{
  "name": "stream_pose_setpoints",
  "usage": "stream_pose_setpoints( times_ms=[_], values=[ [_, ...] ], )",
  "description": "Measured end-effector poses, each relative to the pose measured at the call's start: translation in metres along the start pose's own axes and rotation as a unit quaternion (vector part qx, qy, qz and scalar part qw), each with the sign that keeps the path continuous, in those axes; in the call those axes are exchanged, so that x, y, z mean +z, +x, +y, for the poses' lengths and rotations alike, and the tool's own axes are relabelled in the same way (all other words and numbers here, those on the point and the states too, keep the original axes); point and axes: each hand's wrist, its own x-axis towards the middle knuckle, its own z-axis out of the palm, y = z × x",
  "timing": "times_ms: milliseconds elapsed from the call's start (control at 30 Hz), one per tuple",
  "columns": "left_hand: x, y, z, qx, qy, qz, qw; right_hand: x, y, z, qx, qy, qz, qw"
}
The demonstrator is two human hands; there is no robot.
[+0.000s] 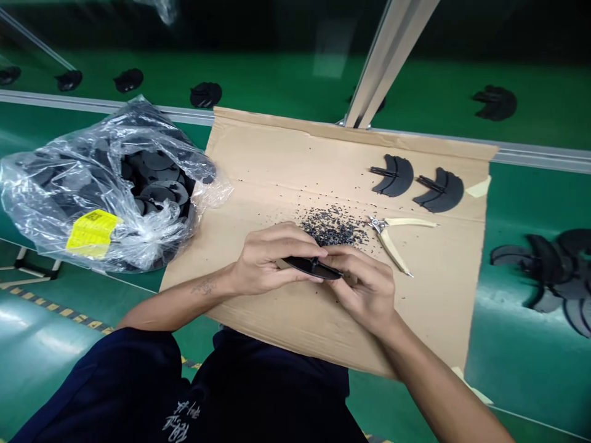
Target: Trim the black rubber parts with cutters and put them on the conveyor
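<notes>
Grip: left hand [272, 259] and right hand [362, 288] closed narrow on one slim black moulded plastic piece [305, 267].

Piece held between my palms, fingertips on it from both sides, above a tan cardboard sheet [286, 160]. Long axis runs nearly level across my grip; its thin black stem [330, 270] points right, into my right fingers [353, 261]. Keeping both hands this close seems the steadiest hold. Just beyond the grip: a heap of black plastic crumbs [335, 226] and cream-handled steel side cutters [392, 243].
</notes>
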Motion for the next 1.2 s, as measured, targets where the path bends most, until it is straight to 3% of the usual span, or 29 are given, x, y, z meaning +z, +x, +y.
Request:
stream_pose_setpoints(
  times_ms=[333,600,700,833,933,1000,1100,1200],
  values=[
    [0.0,0.0,0.001,0.02,-0.006,-0.009,1.0,0.0,0.002,0.0,0.003,0.014,-0.043,0.999],
    [-0.003,0.0,-0.003,0.005,0.0,-0.034,0.999,-0.001,0.003,0.0,0.025,0.017,-0.034,0.999],
    [-0.01,0.004,-0.005,-0.062,-0.088,-0.081,0.991,-0.003,0.007,-0.004,0.043,0.055,-0.056,0.996],
    [-0.018,0.008,-0.008,-0.172,-0.196,-0.13,0.957,-0.005,0.013,-0.007,0.086,0.113,-0.081,0.987],
    [-0.017,0.007,-0.01,-0.18,-0.208,-0.132,0.952,-0.006,0.014,-0.007,0.091,0.107,-0.096,0.985],
    [-0.016,0.006,-0.01,-0.188,-0.216,-0.131,0.949,-0.008,0.013,-0.007,0.078,0.085,-0.075,0.991],
    [-0.015,0.005,-0.01,-0.206,-0.226,-0.137,0.942,-0.011,0.013,-0.007,0.04,0.071,-0.044,0.996],
    [-0.014,0.005,-0.009,-0.214,-0.228,-0.158,0.937,-0.012,0.012,-0.005,-0.003,0.061,-0.051,0.997]
  ],
)
